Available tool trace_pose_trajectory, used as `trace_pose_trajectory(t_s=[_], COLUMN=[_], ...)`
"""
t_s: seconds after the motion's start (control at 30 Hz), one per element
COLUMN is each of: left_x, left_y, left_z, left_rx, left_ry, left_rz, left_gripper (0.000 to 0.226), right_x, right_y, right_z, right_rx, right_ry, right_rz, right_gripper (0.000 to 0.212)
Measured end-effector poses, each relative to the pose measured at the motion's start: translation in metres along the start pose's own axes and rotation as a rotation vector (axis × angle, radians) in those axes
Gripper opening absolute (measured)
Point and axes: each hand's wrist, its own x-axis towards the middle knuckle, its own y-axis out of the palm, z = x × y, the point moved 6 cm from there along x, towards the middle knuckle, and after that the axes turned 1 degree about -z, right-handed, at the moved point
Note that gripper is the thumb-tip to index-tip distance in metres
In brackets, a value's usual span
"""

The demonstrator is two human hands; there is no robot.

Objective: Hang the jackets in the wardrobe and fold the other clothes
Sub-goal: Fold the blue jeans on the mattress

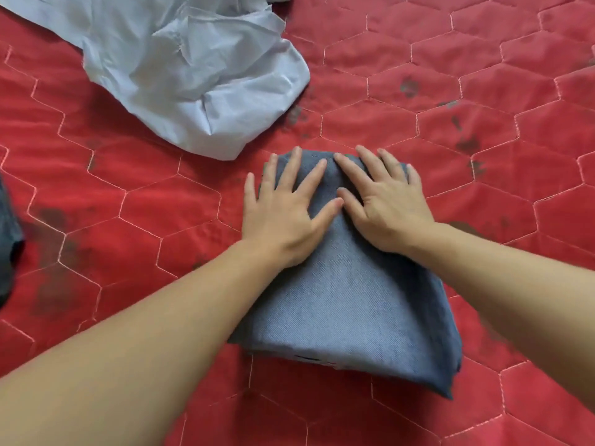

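Two hands lie flat, fingers straight and spread, on the far end of a folded blue-grey denim garment (347,304); the left hand (283,207) and right hand (386,204) sit side by side, thumbs nearly touching, pressing it onto a red quilted bedspread (483,123). This piece looks close to finished (a compact, layered bundle). Beyond it, apart, lies a crumpled pale blue shirt (186,75), not yet folded. A dark garment (8,246) shows at the left edge, too cropped to identify. No wardrobe or jackets appear, so hanging cannot be judged.
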Motion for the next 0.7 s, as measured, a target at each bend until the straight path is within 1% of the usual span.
trace_pose_trajectory(t_s=[0.03, 0.07, 0.13, 0.27, 0.4, 0.47, 0.57, 0.63, 0.7], left_x=[0.009, 0.015, 0.02, 0.007, -0.058, -0.091, -0.127, -0.146, -0.161], left_y=[0.009, 0.017, 0.024, 0.023, 0.038, 0.047, 0.056, 0.059, 0.059], left_z=[0.002, 0.004, 0.007, 0.001, -0.002, 0.004, 0.008, 0.011, 0.014], left_rx=[-0.018, -0.025, -0.022, 0.015, 0.002, -0.041, -0.074, -0.151, -0.278], left_ry=[-0.026, -0.041, -0.041, -0.046, -0.003, 0.005, 0.045, -0.009, -0.162], left_rz=[0.092, 0.141, 0.155, 0.066, -0.026, -0.045, -0.05, -0.021, -0.006], left_gripper=[0.071, 0.071, 0.073, 0.071, 0.07, 0.067, 0.065, 0.068, 0.074], right_x=[0.005, 0.009, 0.013, 0.009, -0.026, -0.059, -0.109, -0.14, -0.168], right_y=[0.006, 0.009, 0.012, 0.013, 0.012, 0.019, 0.03, 0.036, 0.039], right_z=[-0.003, -0.005, -0.005, -0.004, 0.009, 0.012, 0.004, -0.003, -0.006], right_rx=[0.002, 0.011, 0.014, -0.026, -0.095, -0.093, -0.048, 0.046, 0.165], right_ry=[0.012, 0.015, 0.013, 0.019, -0.051, -0.093, -0.095, -0.036, 0.06], right_rz=[0.025, 0.031, 0.026, 0.002, -0.134, -0.141, -0.106, -0.077, -0.068], right_gripper=[0.057, 0.058, 0.062, 0.059, 0.066, 0.066, 0.062, 0.062, 0.064])
